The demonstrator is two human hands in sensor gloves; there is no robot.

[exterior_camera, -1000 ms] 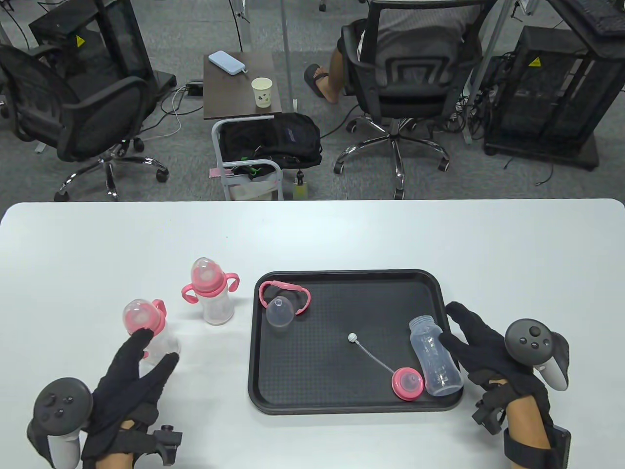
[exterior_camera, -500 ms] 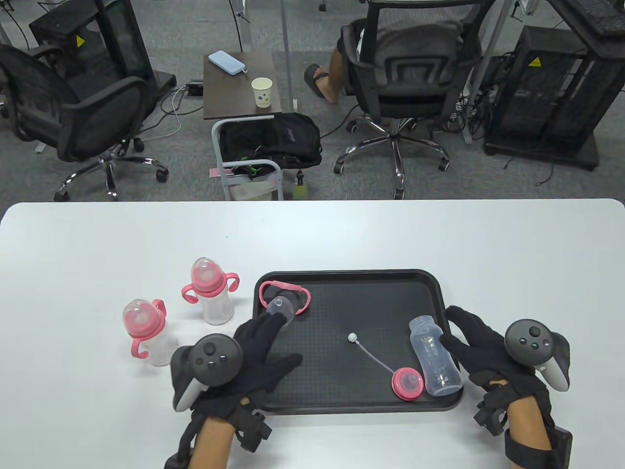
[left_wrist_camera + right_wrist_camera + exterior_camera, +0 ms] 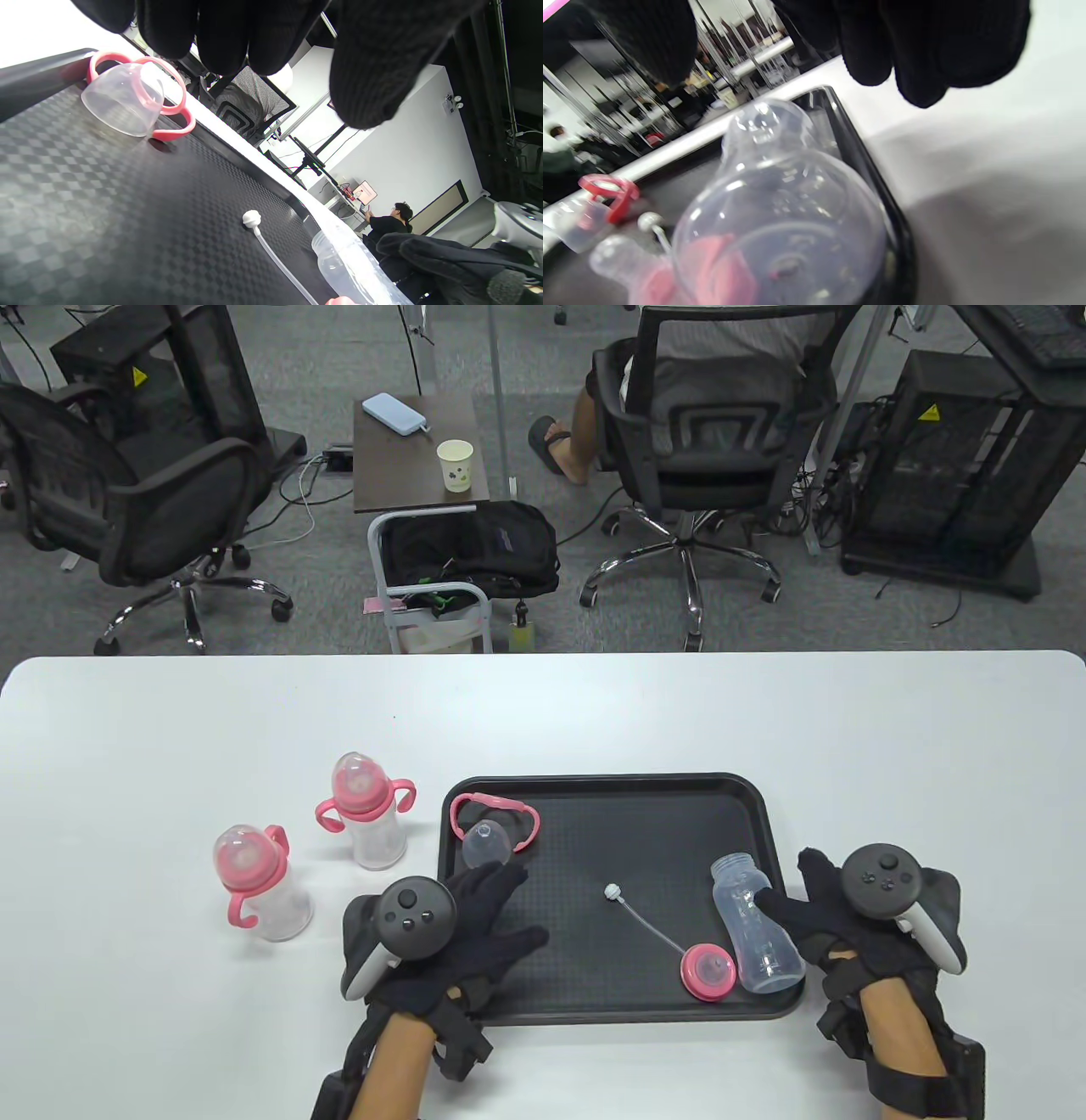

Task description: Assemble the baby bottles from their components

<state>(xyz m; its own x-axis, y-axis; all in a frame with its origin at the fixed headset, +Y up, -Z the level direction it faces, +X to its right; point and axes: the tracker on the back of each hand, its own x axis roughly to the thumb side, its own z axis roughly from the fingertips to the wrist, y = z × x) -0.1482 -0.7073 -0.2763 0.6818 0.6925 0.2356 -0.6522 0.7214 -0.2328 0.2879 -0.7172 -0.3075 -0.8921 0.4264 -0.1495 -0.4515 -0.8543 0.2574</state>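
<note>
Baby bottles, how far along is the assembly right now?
Done: two capped bottles stand on the table left of the tray. In hand: nothing gripped; the left hand hovers open near the clear cap, and the right hand reaches at the lying bottle. Left: that bottle, the pink ring, straw, handles and cap lie loose in the tray.

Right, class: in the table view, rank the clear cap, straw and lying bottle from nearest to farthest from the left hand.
1. Clear cap, tray's far-left corner, just beyond the left hand.
2. Straw, mid-tray.
3. Lying bottle, tray's right side.
</note>
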